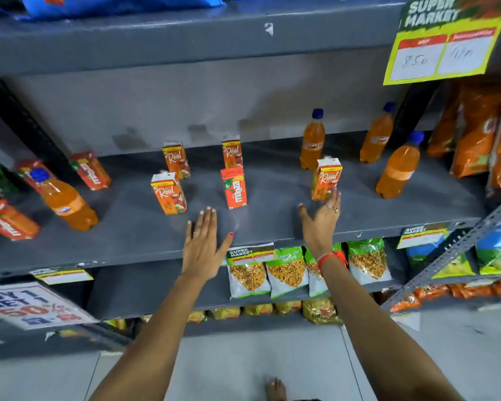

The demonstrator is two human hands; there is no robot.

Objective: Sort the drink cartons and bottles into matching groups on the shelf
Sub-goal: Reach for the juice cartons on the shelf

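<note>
Shelf [272, 227] carries mixed stock: orange bottles mainly at 2 o'clock, cartons central. Right hand [321, 224], fingers spread wide and empty, lies nearest the upright Real carton [326, 178], which stands at its 12 o'clock, long axis vertical, fingertips touching or just short. Left hand [201, 244] flat, open, holds nothing
</note>
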